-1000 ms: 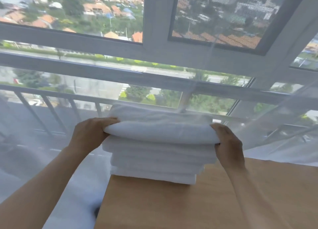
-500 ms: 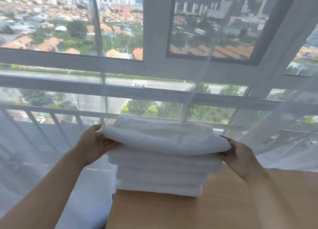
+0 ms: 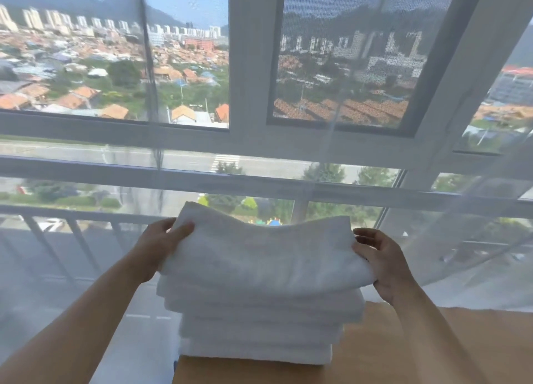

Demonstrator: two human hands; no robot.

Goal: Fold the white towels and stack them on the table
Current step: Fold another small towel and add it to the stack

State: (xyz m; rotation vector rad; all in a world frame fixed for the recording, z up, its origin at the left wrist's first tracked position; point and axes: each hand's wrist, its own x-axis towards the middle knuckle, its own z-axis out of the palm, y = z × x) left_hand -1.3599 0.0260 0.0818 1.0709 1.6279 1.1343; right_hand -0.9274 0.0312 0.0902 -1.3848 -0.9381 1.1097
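A large white-framed window [image 3: 251, 141] fills the background, with a sheer white curtain [image 3: 476, 239] hanging before it at right and a white balcony railing [image 3: 72, 233] low at left. On the light wooden tabletop [image 3: 432, 355], at its far left corner, stands a stack of folded white towels [image 3: 259, 326]. The thick folded white top towel [image 3: 259, 256] sags in the middle, its ends raised. The left hand [image 3: 161, 245] grips its left end, thumb on top; the right hand [image 3: 380, 262] holds the right end, fingers curled round the edge.
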